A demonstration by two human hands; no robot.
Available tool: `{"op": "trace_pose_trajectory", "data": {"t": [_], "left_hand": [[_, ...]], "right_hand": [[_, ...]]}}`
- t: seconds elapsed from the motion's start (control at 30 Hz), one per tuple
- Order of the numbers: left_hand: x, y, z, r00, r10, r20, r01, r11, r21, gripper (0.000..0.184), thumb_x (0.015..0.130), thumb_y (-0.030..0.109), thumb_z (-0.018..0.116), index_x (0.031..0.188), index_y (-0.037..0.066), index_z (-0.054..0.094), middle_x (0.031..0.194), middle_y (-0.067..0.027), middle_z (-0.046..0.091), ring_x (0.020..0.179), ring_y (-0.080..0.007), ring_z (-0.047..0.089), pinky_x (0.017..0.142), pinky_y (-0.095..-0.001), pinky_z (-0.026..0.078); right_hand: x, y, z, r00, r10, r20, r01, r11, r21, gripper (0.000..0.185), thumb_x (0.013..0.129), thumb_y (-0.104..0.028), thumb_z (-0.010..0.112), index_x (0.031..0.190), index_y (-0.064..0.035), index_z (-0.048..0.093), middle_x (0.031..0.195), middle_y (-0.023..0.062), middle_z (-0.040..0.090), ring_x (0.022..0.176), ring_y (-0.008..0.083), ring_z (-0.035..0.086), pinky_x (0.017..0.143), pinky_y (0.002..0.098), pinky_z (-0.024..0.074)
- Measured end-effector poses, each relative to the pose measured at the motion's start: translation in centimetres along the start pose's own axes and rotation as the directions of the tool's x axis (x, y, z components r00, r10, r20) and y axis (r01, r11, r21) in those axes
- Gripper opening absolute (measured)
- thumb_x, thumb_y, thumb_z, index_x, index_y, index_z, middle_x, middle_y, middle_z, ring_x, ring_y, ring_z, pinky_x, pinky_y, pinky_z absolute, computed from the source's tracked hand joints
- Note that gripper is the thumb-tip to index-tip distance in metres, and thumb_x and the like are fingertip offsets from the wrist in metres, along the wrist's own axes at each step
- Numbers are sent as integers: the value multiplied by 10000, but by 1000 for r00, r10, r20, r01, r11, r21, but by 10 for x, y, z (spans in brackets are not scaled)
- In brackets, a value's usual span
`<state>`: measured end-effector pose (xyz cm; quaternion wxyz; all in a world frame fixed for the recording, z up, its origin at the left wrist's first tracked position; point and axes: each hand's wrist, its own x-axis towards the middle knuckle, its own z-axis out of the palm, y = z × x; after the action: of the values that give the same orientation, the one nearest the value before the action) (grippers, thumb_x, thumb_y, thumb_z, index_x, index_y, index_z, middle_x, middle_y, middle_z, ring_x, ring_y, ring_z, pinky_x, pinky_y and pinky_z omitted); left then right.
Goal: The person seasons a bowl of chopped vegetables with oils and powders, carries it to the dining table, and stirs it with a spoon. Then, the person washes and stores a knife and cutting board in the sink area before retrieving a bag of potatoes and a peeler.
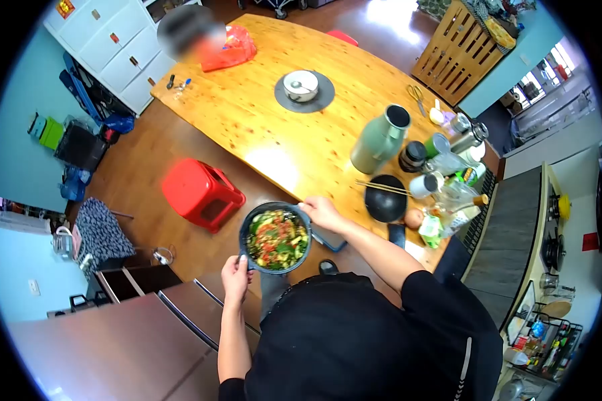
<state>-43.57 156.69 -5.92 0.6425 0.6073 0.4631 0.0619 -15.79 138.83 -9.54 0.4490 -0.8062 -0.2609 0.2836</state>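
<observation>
A dark round pot [243, 235] filled with chopped green and red food [277, 239] is held in front of my body, over the floor by the table's near edge. My left hand [236, 277] grips its near left handle, thumb on top. On the far right side, my right hand [322, 214] closes round the other handle. The pot looks roughly level. Beyond my right hand, on the table, a black bowl [384, 204] has a pair of chopsticks [380, 187] across its rim.
The wooden table [241, 110] carries a lidded white pot [301, 85] on a grey mat [324, 93], a green thermos jug [379, 144], and several jars and bottles at its right end. A red stool [194, 190] stands left of the pot. A fridge [134, 341] is at lower left.
</observation>
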Motion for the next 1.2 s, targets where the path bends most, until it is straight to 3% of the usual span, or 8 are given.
{"op": "trace_pose_trajectory", "data": {"t": [0.07, 0.2, 0.33, 0.47, 0.57, 0.8, 1.07, 1.2], "left_hand": [[51, 20, -16, 998, 41, 56, -43, 998, 36, 196, 1051, 219, 579, 931, 66, 594, 675, -10, 617, 521, -64, 535, 470, -230, 442], [120, 58, -42, 982, 123, 144, -142, 981, 130, 198, 1046, 210, 583, 914, 62, 578, 681, -8, 607, 540, -72, 567, 475, -234, 451], [187, 107, -42, 942, 87, 325, -154, 970, 188, 211, 1041, 224, 592, 909, 59, 586, 696, -6, 611, 544, -74, 575, 482, -233, 456], [263, 131, -44, 939, 56, 339, -149, 956, 254, 206, 1043, 227, 588, 939, 50, 605, 695, 2, 614, 553, -67, 586, 487, -229, 462], [299, 148, -31, 927, 39, 372, -145, 954, 262, 199, 1043, 225, 592, 947, 51, 610, 705, 0, 624, 558, -69, 587, 487, -227, 459], [403, 188, 21, 927, -33, 373, -100, 937, 334, 161, 1032, 212, 607, 973, 62, 619, 716, 2, 623, 544, -86, 572, 480, -235, 464], [527, 205, 57, 892, 17, 451, -214, 896, 389, 175, 1036, 201, 607, 941, 55, 601, 691, 0, 594, 499, -82, 512, 445, -265, 432], [563, 230, 76, 857, 15, 516, -251, 886, 390, 196, 1043, 192, 592, 926, 36, 603, 708, -10, 602, 527, -89, 526, 463, -262, 447]], "right_hand": [[22, -23, 6, 991, 20, -131, -16, 999, 29, 314, 984, -309, 634, 926, -8, 700, 827, 211, 686, 791, 324, 687, 741, 421, 527], [56, -22, 29, 978, -35, -206, 27, 999, -40, 295, 1008, -270, 628, 877, -11, 678, 671, 83, 638, 620, 159, 623, 588, 342, 492], [86, -44, 18, 913, 303, -273, -276, 952, 134, 312, 957, -310, 661, 904, -5, 691, 795, 217, 676, 768, 374, 672, 722, 457, 521], [140, -36, 34, 883, 194, -427, -204, 979, 23, 289, 960, -301, 657, 910, -20, 696, 807, 215, 680, 760, 376, 662, 714, 457, 514], [168, -18, 29, 893, 312, -324, -255, 945, 206, 278, 962, -300, 652, 912, -29, 696, 816, 212, 683, 770, 368, 665, 724, 456, 515], [255, -11, -1, 810, 359, -464, -325, 933, 155, 288, 969, -317, 637, 927, -44, 719, 877, 219, 709, 839, 410, 685, 757, 474, 538], [315, -3, -6, 730, 409, -547, -371, 910, 185, 270, 972, -276, 626, 929, -24, 710, 902, 236, 705, 876, 431, 678, 803, 491, 537], [339, 11, -4, 722, 512, -465, -412, 858, 306, 259, 971, -253, 621, 916, -15, 706, 886, 230, 709, 855, 419, 684, 796, 482, 539]]}}
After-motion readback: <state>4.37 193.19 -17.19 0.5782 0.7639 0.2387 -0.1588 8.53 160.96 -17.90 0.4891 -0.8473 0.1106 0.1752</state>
